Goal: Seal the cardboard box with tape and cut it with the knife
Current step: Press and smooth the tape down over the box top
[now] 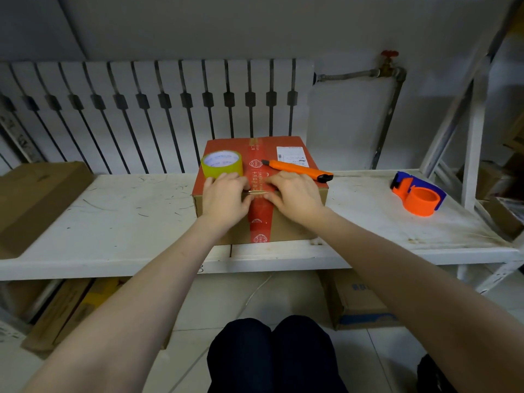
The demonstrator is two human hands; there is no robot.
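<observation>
Two hands rest palm-down on the near top edge of the box (289, 226), which stands in the middle of a white shelf (113, 217). The left hand (224, 197) and right hand (295, 194) sit either side of a red tape strip (260, 219) that runs over the lid and down the front face. Both have their fingers spread loosely and pressing on the cardboard, curled round nothing. A thin glinting line crosses the red strip between the two thumbs; what it is cannot be told. A yellow-green tape roll (222, 164) stands on the lid at the left, just beyond the left fingertips. The orange knife (297, 169) lies on the lid at the right, slanting, its dark end past the box's right edge, beside a white label (292, 156). An orange and blue dispenser (419, 194) sits on the shelf well to the right. A brown carton (37, 199) lies at the left end, and a radiator (141, 109) stands behind.
</observation>
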